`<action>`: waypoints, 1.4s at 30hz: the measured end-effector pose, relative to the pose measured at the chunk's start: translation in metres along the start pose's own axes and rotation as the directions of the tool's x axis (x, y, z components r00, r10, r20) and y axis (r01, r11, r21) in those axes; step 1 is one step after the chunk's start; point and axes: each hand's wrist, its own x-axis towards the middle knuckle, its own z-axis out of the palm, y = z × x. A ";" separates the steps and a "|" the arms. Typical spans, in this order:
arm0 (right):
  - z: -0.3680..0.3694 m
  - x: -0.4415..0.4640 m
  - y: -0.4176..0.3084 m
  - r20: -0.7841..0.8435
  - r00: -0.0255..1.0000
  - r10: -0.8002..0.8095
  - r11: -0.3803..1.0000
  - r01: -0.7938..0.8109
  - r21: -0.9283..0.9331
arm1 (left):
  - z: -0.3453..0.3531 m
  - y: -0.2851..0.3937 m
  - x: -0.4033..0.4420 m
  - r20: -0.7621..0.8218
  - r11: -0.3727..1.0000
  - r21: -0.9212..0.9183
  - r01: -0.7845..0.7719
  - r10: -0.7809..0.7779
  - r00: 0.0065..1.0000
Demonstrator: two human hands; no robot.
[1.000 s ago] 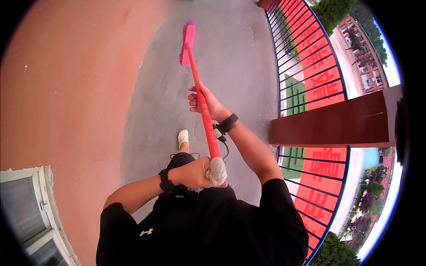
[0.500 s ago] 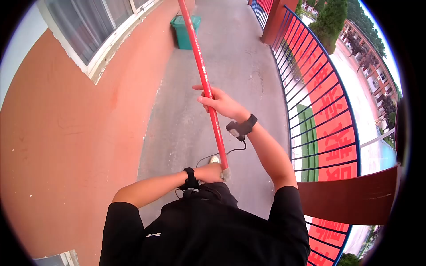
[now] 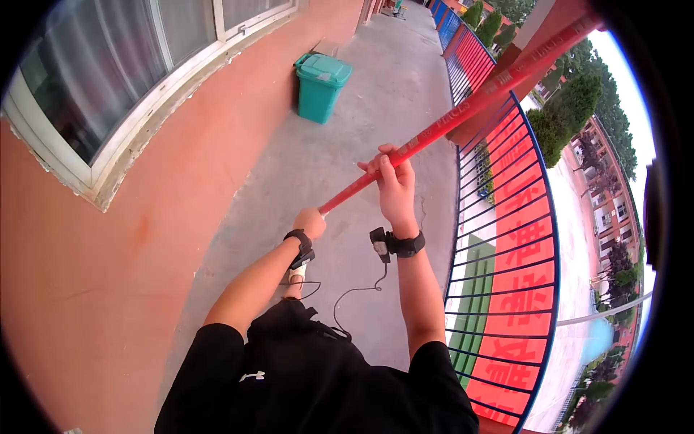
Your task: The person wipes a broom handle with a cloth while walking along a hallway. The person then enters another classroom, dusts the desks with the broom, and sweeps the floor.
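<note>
1. Head view: a red pole (image 3: 463, 112) is held aslant across the walkway, its lower end near the middle of the view, its upper part carried over the railing (image 3: 557, 267) to the dark rim at upper right. Printed lettering is borne along its length.
2. Lower end gripped by the left hand (image 3: 309, 223), fingers closed in a fist; its inner side is hidden.
3. Pole grasped farther up by the right hand (image 3: 396, 189), thumb laid against it, fingers wrapped beneath.
4. Bands (image 3: 409, 245) are worn on both wrists; a thin cable (image 3: 358, 291) is hung from the right one.
5. A green bin (image 3: 322, 87), lid down, is set on the grey floor (image 3: 383, 94) beside the orange wall (image 3: 144, 246), well apart from both hands.
6. Wall broken at upper left by a white-framed window (image 3: 108, 65); chipped paint noted along its sill.
7. Red banner (image 3: 528, 249) with large characters seen through the bars.
8. One pale shoe (image 3: 297, 273) is glimpsed below the left wrist.
</note>
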 end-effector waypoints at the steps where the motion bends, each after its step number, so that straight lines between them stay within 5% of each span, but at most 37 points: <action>1: -0.012 0.033 0.012 -0.039 0.997 -0.067 0.997 0.068 0.046 | -0.011 0.016 0.040 -0.099 1.000 -0.016 -0.001 -0.001 0.995; 4: -0.054 0.109 0.041 -0.233 0.963 -0.133 0.966 0.179 0.185 | -0.035 0.056 0.145 -0.209 0.980 -0.187 -0.069 0.029 0.978; 7: -0.084 0.180 0.047 -0.393 0.906 -0.157 0.939 0.260 0.225 | -0.065 0.110 0.233 -0.359 0.983 -0.131 -0.129 0.074 0.930; 10: -0.128 0.221 0.070 -0.487 0.856 -0.172 0.915 0.323 0.244 | -0.082 0.164 0.304 -0.335 0.981 -0.183 -0.068 0.003 0.942; 13: -0.177 0.268 0.096 -0.573 0.799 -0.184 0.888 0.385 0.251 | -0.073 0.216 0.389 -0.470 0.930 -0.275 -0.242 0.089 0.878; 18: -0.283 0.361 0.140 -0.641 0.733 -0.229 0.812 0.506 0.289 | -0.050 0.308 0.517 -0.337 0.873 -0.404 -0.272 0.135 0.932; 22: -0.384 0.458 0.157 -0.723 0.685 -0.091 0.776 0.504 0.380 | -0.023 0.382 0.616 -0.220 0.739 -0.636 -0.223 0.104 0.970; 27: -0.488 0.566 0.172 -0.667 0.744 0.045 0.712 0.445 0.544 | -0.022 0.460 0.689 -0.166 0.803 -0.572 -0.163 0.082 0.983; 33: -0.563 0.712 0.244 -0.582 0.803 0.128 0.687 0.352 0.636 | -0.015 0.507 0.826 -0.321 0.813 -0.532 -0.237 0.066 0.945; 39: -0.645 0.871 0.312 -0.559 0.818 0.137 0.726 0.300 0.618 | 0.000 0.572 0.996 -0.272 0.598 -0.773 -0.211 -0.011 0.962; 42: -0.688 0.942 0.335 -0.573 0.801 0.172 0.718 0.296 0.630 | 0.003 0.607 1.072 -0.119 0.573 -0.815 -0.090 -0.013 0.993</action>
